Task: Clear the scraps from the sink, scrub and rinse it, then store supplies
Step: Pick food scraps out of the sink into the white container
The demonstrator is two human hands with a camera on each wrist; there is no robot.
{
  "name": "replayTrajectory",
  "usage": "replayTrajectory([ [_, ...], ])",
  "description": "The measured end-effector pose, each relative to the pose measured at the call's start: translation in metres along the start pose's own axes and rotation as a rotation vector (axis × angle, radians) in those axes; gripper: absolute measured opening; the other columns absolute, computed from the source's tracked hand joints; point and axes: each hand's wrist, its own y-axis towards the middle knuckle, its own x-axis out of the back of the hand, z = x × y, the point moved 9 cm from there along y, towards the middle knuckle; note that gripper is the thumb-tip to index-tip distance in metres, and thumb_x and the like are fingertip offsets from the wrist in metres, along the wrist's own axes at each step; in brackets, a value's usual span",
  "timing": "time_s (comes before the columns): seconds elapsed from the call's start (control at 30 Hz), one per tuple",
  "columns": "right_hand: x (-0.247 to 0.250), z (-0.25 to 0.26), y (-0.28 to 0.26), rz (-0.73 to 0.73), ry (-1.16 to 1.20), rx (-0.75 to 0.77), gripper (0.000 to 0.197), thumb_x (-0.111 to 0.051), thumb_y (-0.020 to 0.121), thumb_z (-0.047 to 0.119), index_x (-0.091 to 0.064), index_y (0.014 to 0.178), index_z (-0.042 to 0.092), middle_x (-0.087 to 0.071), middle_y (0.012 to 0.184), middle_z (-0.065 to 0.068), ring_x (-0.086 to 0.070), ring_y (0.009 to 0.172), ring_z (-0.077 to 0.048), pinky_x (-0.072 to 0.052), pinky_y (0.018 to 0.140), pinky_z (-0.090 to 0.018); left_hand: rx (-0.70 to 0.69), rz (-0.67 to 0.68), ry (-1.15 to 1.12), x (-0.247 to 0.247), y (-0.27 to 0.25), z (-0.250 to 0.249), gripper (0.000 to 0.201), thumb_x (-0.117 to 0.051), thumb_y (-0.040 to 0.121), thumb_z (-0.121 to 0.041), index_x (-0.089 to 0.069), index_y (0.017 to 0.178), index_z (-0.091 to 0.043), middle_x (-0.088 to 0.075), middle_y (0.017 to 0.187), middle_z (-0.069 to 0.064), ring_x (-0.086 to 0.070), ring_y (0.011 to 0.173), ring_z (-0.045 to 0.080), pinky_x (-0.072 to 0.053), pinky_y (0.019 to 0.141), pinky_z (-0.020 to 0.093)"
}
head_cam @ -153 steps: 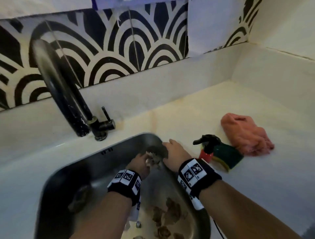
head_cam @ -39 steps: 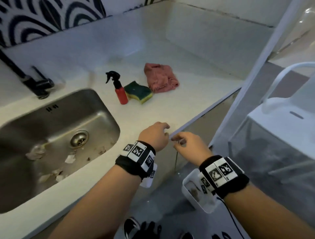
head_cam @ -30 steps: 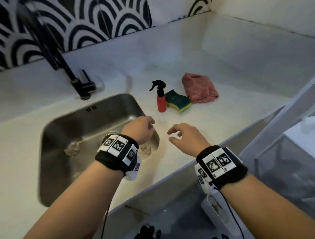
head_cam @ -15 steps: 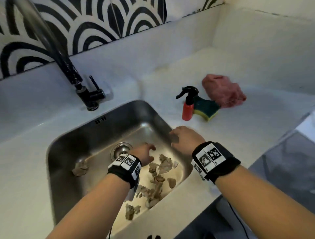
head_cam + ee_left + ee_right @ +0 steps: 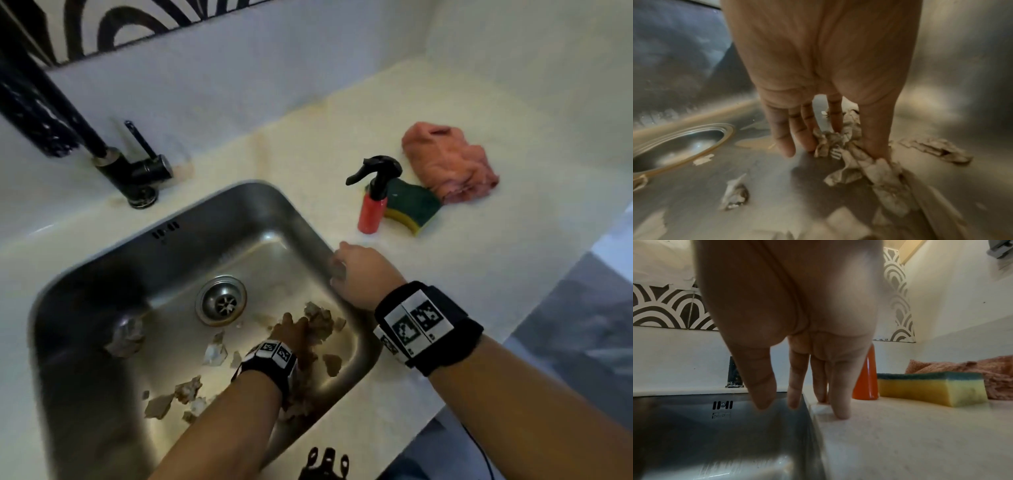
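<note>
The steel sink holds several torn, wet brownish paper scraps strewn over its floor. My left hand reaches down to the floor at the right of the drain. In the left wrist view the left hand pinches a crumpled clump of scraps between fingers and thumb. More scraps lie loose around it. My right hand rests on the sink's right rim and holds nothing. Its straight fingers touch the rim and the counter.
A red spray bottle, a green and yellow sponge and a crumpled pink cloth sit on the counter right of the sink. The black faucet stands at the back left. The counter's front edge runs along the lower right.
Both hands came back from the counter's front edge to the sink. Over the last half second my left hand dropped to the sink floor onto the scraps; my right hand settled on the rim.
</note>
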Motion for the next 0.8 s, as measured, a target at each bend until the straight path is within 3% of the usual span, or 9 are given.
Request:
replayTrajectory([
  [0.13, 0.002, -0.003, -0.001, -0.006, 0.059, -0.025, 0.031, -0.056, 0.089, 0.016, -0.058, 0.12, 0.016, -0.05, 0.136, -0.002, -0.053, 0.118, -0.022, -0.04, 0.101, -0.029, -0.008, 0.07, -0.056, -0.045, 0.048, 0.01, 0.049, -0.057, 0.075, -0.041, -0.051, 0.122, -0.034, -0.057, 0.124, 0.004, -0.06, 0.11, 0.027, -0.051, 0.092, 0.039],
  [0.2, 0.002, -0.002, -0.002, -0.008, 0.055, -0.021, 0.033, -0.056, 0.09, 0.016, -0.057, 0.122, 0.016, -0.046, 0.142, -0.002, -0.051, 0.122, -0.021, -0.038, 0.103, -0.029, -0.003, 0.087, -0.079, -0.06, 0.063, 0.017, 0.041, -0.057, 0.074, -0.04, -0.059, 0.114, -0.033, -0.064, 0.12, 0.001, -0.063, 0.106, 0.022, -0.052, 0.09, 0.034],
  [0.33, 0.0, -0.002, -0.005, 0.022, 0.03, -0.002, 0.037, -0.056, 0.09, 0.016, -0.055, 0.127, 0.017, -0.033, 0.152, -0.001, -0.044, 0.131, -0.019, -0.034, 0.107, -0.028, -0.059, -0.036, -0.159, 0.018, -0.015, -0.012, 0.027, -0.059, 0.086, -0.02, -0.059, 0.111, -0.01, -0.062, 0.116, 0.011, -0.059, 0.111, 0.03, -0.046, 0.087, 0.031],
  [0.43, -0.001, -0.001, -0.012, 0.042, 0.016, 0.023, 0.038, -0.056, 0.09, 0.017, -0.054, 0.128, 0.018, -0.03, 0.153, -0.003, -0.038, 0.136, -0.019, -0.029, 0.11, -0.028, -0.06, -0.221, -0.353, 0.073, -0.048, -0.009, 0.008, -0.061, 0.085, -0.016, -0.055, 0.09, -0.015, -0.066, 0.099, 0.01, -0.065, 0.09, 0.025, -0.051, 0.075, 0.029],
  [0.5, -0.004, 0.001, -0.018, 0.064, 0.014, 0.056, 0.04, -0.058, 0.089, 0.018, -0.054, 0.128, 0.017, -0.035, 0.149, -0.005, -0.04, 0.133, -0.02, -0.03, 0.109, -0.027, -0.097, -0.358, -0.478, 0.105, -0.067, -0.004, 0.019, -0.067, 0.082, -0.016, -0.049, 0.08, -0.017, -0.062, 0.08, 0.002, -0.061, 0.074, 0.021, -0.048, 0.062, 0.027],
  [0.57, -0.008, 0.004, -0.026, 0.082, 0.038, 0.088, 0.048, -0.062, 0.087, 0.021, -0.048, 0.133, 0.018, -0.041, 0.142, -0.005, -0.044, 0.126, -0.022, -0.034, 0.104, -0.029, -0.15, -0.448, -0.569, 0.133, -0.088, -0.006, 0.024, -0.071, 0.081, -0.016, -0.047, 0.08, -0.016, -0.055, 0.073, -0.003, -0.054, 0.067, 0.016, -0.04, 0.055, 0.022],
  [0.67, -0.008, 0.011, -0.04, 0.049, 0.136, 0.14, 0.066, -0.066, 0.082, 0.022, -0.036, 0.141, 0.022, -0.04, 0.14, -0.005, -0.044, 0.125, -0.021, -0.037, 0.102, -0.029, -0.235, -0.532, -0.701, 0.162, -0.116, -0.019, 0.031, -0.075, 0.077, -0.015, -0.044, 0.075, -0.021, -0.054, 0.068, -0.005, -0.052, 0.061, 0.012, -0.038, 0.056, 0.024],
  [0.8, 0.005, 0.019, -0.062, -0.04, 0.317, 0.203, 0.074, -0.072, 0.075, 0.017, -0.035, 0.139, 0.027, -0.039, 0.133, -0.002, -0.048, 0.117, -0.019, -0.042, 0.094, -0.029, -0.341, -0.568, -0.76, 0.179, -0.148, -0.051, 0.035, -0.075, 0.077, -0.016, -0.041, 0.073, -0.02, -0.057, 0.068, 0.002, -0.061, 0.068, 0.025, -0.046, 0.062, 0.034],
])
